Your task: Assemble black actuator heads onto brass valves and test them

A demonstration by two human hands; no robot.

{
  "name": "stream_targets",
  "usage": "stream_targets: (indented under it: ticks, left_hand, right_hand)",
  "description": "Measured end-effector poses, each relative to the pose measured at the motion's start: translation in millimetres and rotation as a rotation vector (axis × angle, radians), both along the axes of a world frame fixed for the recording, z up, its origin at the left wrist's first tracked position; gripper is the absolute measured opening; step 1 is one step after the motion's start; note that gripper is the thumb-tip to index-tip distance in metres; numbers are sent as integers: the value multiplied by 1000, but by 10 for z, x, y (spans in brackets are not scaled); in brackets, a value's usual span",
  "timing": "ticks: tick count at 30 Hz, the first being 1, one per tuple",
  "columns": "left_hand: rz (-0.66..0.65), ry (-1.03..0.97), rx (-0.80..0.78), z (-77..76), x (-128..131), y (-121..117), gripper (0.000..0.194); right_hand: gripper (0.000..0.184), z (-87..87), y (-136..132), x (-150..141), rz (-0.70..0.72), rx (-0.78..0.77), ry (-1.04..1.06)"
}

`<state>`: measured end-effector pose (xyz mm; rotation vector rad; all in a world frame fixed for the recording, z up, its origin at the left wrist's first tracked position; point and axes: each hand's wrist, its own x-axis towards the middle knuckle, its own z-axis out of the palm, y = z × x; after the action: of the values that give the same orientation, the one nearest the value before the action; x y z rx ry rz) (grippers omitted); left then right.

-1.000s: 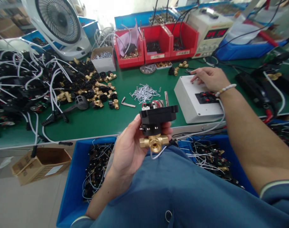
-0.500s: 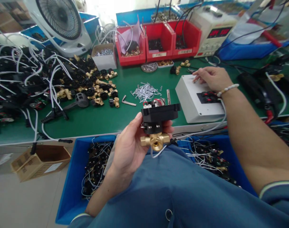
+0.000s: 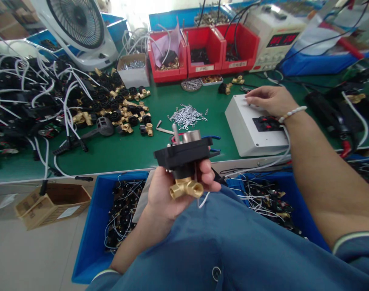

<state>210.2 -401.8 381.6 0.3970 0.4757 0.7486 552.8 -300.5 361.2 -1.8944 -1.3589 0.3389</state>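
Observation:
My left hand [image 3: 169,190] grips a valve assembly [image 3: 184,163] above my lap: a black plastic actuator base with a brass tee fitting underneath and a white wire trailing from it. The fitting's opening points to the right. My right hand [image 3: 271,100] rests on top of a white test box [image 3: 248,133] on the green bench, fingers curled down onto its far edge, next to red and black terminals [image 3: 267,123]. A bead bracelet is on that wrist.
A pile of small metal clips [image 3: 187,116] and a hex key [image 3: 163,129] lie mid-bench. Black and brass valve parts [image 3: 124,109] and white-wired units crowd the left. Red bins [image 3: 204,52], a fan [image 3: 78,30] and a power supply [image 3: 275,36] stand behind. Blue crates [image 3: 93,230] of wired units sit below.
My left hand has turned and tilted the valve assembly, shifting it slightly left; the brass opening now faces right instead of toward me. My right hand stays on the white box.

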Motion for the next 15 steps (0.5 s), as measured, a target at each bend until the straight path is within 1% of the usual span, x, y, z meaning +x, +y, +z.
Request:
stream_targets:
  ticks: [2,5,7,9,12,15]
  left_hand:
    - [-5,1,27,-24,-21,-4,35]
    - [16,60,61,-49,-43,-11,30]
    - [44,123,57,-54,-46,-15,31]
    - [58,147,69,-52,-42,-18,33]
    - [45,96,103,-46,-37,-22,32]
    - [53,42,133,-32,-30,-25,35]
  right_hand:
    - [18,8,-4,2,5,-10,-8]
    - [19,8,-6,27,34,-32,-29]
    - [21,0,7,49,50,-35,-50]
    - [19,-9,31,63,41,-23,-69]
    - [12,-15,64,59,9,-4,-75]
    - [11,-17,67,40,-12,8,-63]
